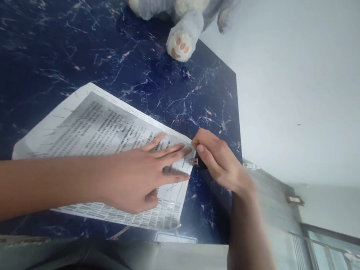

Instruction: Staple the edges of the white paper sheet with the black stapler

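Note:
A stack of printed paper sheets (102, 130) lies on a dark blue marbled table (47, 40). My left hand (142, 174) rests flat on the sheets with its fingers stretched out toward the right edge. My right hand (219, 159) is closed at that edge of the stack, pinching a small black binder clip (196, 162) with a metal handle. The clip sits right at the paper's edge and is mostly hidden under my fingers.
A grey and white plush toy (182, 8) with orange paw pads sits at the table's far side. The table's right edge (236, 115) drops off to a pale floor. A metal-framed panel (323, 253) shows at the lower right.

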The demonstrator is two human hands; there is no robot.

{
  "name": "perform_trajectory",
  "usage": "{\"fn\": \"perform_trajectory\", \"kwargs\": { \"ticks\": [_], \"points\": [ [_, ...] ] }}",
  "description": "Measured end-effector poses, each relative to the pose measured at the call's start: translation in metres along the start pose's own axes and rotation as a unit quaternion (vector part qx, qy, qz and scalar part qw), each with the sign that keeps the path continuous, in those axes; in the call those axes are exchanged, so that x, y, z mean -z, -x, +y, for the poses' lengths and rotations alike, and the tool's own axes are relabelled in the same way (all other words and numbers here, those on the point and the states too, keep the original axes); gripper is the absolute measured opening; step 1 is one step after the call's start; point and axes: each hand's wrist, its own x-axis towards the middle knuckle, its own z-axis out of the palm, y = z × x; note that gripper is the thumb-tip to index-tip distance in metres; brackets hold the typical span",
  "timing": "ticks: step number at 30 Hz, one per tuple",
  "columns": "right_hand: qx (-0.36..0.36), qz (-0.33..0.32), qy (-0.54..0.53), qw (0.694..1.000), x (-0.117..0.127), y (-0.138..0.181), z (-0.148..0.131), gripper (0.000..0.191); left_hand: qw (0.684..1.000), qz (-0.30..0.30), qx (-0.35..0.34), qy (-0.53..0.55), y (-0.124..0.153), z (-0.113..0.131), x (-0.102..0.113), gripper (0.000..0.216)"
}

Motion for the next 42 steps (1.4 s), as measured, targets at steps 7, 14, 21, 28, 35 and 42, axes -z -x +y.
{"fn": "perform_trajectory", "kwargs": {
  "ticks": [7,14,21,28,35,42],
  "points": [
    [0.068,-0.053,0.053,0.995,0.001,-0.001,0.004,0.028,1.0,0.007,-0.012,0.008,0.002,-0.005,0.001,0.068],
    [0.097,-0.09,0.092,0.987,-0.001,-0.005,0.004,0.027,0.999,0.012,-0.033,0.001,0.004,-0.011,0.003,0.069],
    [0.101,-0.086,0.07,0.989,0.0,-0.004,0.004,0.026,1.0,-0.007,-0.027,0.004,0.003,-0.009,0.005,0.069],
    [0.093,-0.088,0.076,0.989,-0.002,-0.004,0.004,0.025,1.0,-0.004,-0.022,0.018,0.001,-0.008,0.003,0.069],
    [0.076,-0.11,0.112,0.985,-0.003,-0.004,0.003,0.024,0.999,0.007,-0.017,0.031,0.002,-0.008,0.001,0.068],
    [0.062,-0.115,0.191,0.973,-0.006,-0.006,-0.005,0.024,1.0,0.009,-0.027,0.012,0.001,-0.008,0.001,0.068]
  ]
}}
